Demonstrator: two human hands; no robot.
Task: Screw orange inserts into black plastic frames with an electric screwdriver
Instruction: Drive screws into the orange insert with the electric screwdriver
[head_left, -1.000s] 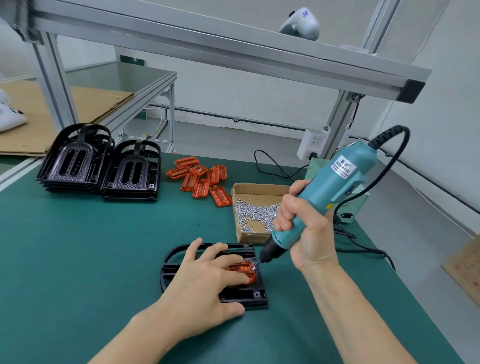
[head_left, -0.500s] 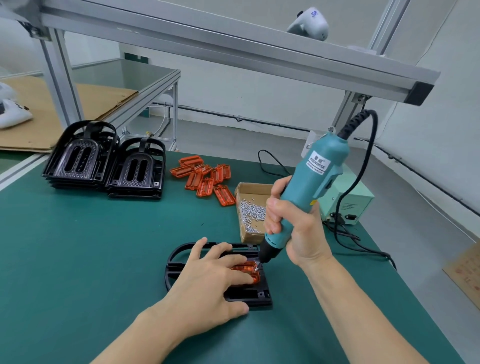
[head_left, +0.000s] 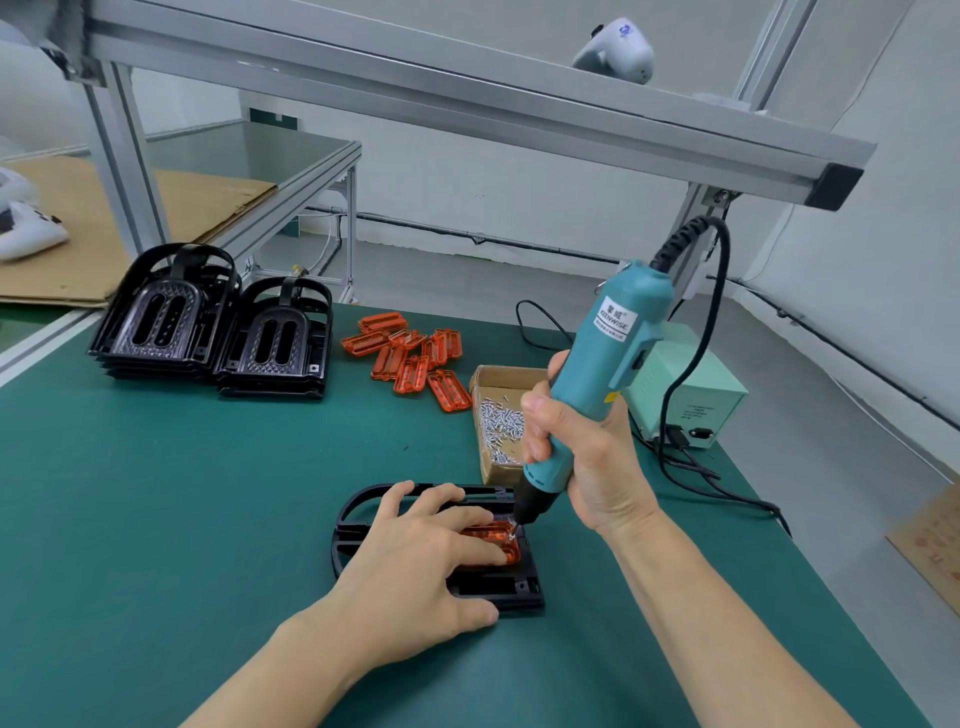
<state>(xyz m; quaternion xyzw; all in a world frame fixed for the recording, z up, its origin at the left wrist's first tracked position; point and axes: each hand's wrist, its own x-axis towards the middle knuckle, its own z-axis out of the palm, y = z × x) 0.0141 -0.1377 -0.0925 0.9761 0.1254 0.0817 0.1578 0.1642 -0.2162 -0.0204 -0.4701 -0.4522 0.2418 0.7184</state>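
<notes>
My left hand (head_left: 415, 566) lies flat with fingers spread, pressing the orange insert (head_left: 493, 540) into the black frame (head_left: 509, 592) beneath my palm. Just right of my fingertips, my right hand (head_left: 587, 467) wraps tightly around the teal electric screwdriver (head_left: 608, 364), its tip touching the insert's corner.

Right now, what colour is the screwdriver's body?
Teal, with a black cord; the screwdriver shows clearly in the head view.

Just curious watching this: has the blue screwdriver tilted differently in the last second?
Yes. The screwdriver has swung more upright, its top now left of the green power box.
</notes>
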